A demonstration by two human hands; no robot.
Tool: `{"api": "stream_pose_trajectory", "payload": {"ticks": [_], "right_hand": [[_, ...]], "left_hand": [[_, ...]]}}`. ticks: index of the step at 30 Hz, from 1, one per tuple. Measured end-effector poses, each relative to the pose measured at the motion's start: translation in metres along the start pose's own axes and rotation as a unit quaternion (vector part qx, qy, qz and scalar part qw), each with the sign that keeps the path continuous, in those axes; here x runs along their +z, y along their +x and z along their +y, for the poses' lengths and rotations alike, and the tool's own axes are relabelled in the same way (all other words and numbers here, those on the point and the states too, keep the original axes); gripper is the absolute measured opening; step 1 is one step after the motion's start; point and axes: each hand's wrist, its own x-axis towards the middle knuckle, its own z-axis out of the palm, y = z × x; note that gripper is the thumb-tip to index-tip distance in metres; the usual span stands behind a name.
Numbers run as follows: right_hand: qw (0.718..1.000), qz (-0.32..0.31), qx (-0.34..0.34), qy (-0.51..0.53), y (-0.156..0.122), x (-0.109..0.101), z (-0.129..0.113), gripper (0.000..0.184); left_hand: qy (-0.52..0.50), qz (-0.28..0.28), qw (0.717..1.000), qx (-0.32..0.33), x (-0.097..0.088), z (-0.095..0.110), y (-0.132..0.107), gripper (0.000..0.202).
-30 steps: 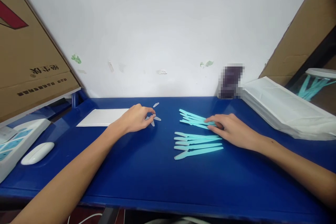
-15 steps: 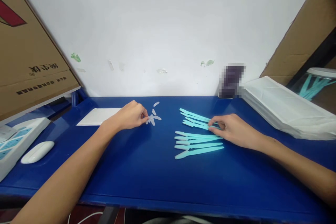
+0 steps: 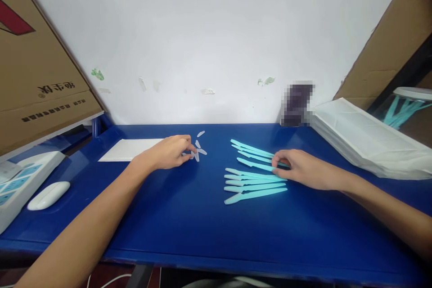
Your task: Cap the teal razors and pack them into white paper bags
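Observation:
My right hand (image 3: 293,167) is closed at the handle ends of the upper turquoise eyebrow razors, its thumb and fingers pinching the lowest razor (image 3: 254,164) of that group. The razor tips point left. Just below lies a second group of several matching razors (image 3: 256,186), fanned side by side on the blue table (image 3: 189,225). Over a small cluster of translucent blade caps (image 3: 197,155), my left hand (image 3: 177,150) hovers or rests with thumb and index finger slightly apart. Part of a cap shows between them; whether they touch it is unclear. Another cap (image 3: 201,133) lies behind the cluster.
A white sheet or pad (image 3: 124,149) lies behind my left forearm. Left are a white mouse-shaped object (image 3: 48,195) and a power strip (image 3: 37,168). At right sit a white plastic-wrapped stack (image 3: 367,139) and a clear tub (image 3: 410,105) of turquoise pieces. A wall closes the back.
My left hand has shifted slightly right over the caps, and its fingertips have parted. My right hand has moved a little right, and the lowest upper razor now lies farther from its neighbour.

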Motion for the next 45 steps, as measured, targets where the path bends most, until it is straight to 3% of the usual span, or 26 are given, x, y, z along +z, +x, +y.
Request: {"api": "stream_pose_trajectory", "payload": {"ticks": [5,9,17,24,29,34,45], "right_hand": [[1.0,0.009,0.003,-0.016,-0.001,-0.001,-0.001,0.026],[0.999,0.004,0.011,-0.032,-0.001,-0.002,-0.005,0.025],[1.0,-0.02,-0.01,-0.009,-0.003,-0.004,-0.011,0.024],[0.997,0.043,-0.033,-0.062,-0.002,0.001,-0.003,0.022],[0.995,0.039,-0.018,-0.089,0.0,-0.001,-0.005,0.023],[0.998,0.004,0.003,-0.062,0.001,-0.003,-0.009,0.025],[1.0,0.011,0.006,-0.024,0.0,-0.001,-0.008,0.024]], "left_hand": [[0.009,0.035,0.999,0.005,0.004,0.006,0.002,0.036],[0.023,0.028,0.999,0.007,0.008,0.007,0.003,0.039],[-0.046,0.053,0.996,0.055,0.025,0.026,0.014,0.039],[-0.02,0.073,0.993,0.093,0.037,0.042,0.02,0.034],[-0.064,0.084,0.989,0.103,0.039,0.046,0.021,0.034],[-0.12,0.091,0.986,0.075,0.043,0.052,0.021,0.031],[-0.146,0.163,0.975,-0.027,0.042,0.057,0.027,0.031]]}}
